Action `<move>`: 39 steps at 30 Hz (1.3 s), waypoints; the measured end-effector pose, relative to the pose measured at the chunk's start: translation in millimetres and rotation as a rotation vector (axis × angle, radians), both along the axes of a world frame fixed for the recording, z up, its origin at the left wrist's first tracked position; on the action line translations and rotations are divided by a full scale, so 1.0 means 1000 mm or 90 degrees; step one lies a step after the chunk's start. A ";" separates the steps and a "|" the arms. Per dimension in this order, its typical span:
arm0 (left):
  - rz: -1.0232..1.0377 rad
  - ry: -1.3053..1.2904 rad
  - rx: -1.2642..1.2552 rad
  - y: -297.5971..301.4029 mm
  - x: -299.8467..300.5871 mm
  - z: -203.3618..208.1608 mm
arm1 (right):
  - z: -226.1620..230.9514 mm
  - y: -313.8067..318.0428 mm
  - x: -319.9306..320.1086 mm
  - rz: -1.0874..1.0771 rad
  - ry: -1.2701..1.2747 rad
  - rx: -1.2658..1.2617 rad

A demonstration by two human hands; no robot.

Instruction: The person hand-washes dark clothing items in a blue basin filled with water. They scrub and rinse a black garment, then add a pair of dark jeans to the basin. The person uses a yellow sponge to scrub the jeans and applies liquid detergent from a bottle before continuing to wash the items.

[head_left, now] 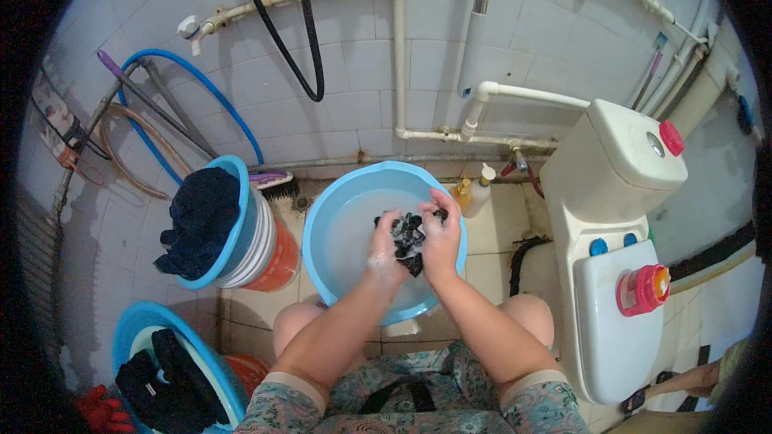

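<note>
Head view: dark cloth (408, 241) is over the R half of the blue basin (378, 174), bunched btwn both hands, w/ cloudy water (342, 233) beneath; can't tell if its low edge dips in. L hand (386, 245) is part-closed, fingers curled on the cloth's L side; R hand (441, 247) curls round its R side, a dark fold showing btwn thumb & fingers. Neither is spread wide; exact finger pressure can't be told.

Handling, my guess: soft, limp, no stiffness; small bundle, so fairly light, tho soaked = heavier than dry. White suds on cloth & fingers, so prob. slippery. Doesn't look fragile, but thin folds could slide out of a fingertip pinch. Best hold: whole-hand grip, one at each side of the bunch, thick folds in the palms, kept inside the basin rim so drips land there.

Near the basin: two pump bottles (480, 194) just R of its far edge, scrub brush (277, 185) past its far L, dark laundry (205, 213) L of it.
</note>
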State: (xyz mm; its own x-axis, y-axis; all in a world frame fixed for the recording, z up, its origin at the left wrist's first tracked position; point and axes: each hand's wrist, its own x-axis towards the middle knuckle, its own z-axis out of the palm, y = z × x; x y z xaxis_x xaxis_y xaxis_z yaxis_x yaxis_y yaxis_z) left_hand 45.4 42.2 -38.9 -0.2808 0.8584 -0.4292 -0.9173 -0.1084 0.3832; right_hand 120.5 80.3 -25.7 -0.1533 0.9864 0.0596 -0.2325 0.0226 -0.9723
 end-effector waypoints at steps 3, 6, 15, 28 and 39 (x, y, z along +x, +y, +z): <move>0.109 0.068 0.008 0.006 -0.005 0.030 | -0.001 -0.009 0.008 0.138 0.210 -0.277; 0.102 0.203 0.165 0.003 -0.029 0.023 | 0.047 -0.027 0.022 0.361 0.423 -0.614; -0.171 -0.001 0.096 -0.001 -0.008 0.041 | 0.035 0.010 0.029 0.017 -0.161 0.254; -0.060 -0.052 0.029 0.000 0.019 0.021 | 0.001 0.027 0.019 -0.054 -0.240 0.177; -0.063 0.009 0.050 -0.003 -0.032 0.042 | 0.026 0.000 0.025 0.403 0.291 -0.445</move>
State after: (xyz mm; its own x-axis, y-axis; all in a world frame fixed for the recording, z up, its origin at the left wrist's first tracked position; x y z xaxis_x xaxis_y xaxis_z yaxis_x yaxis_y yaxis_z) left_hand 13.5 39.6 3.1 -0.1994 0.9131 -0.3558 -0.9192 -0.0485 0.3907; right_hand 146.0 80.1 0.0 -0.7605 0.5702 -0.3107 -0.3536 -0.7649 -0.5383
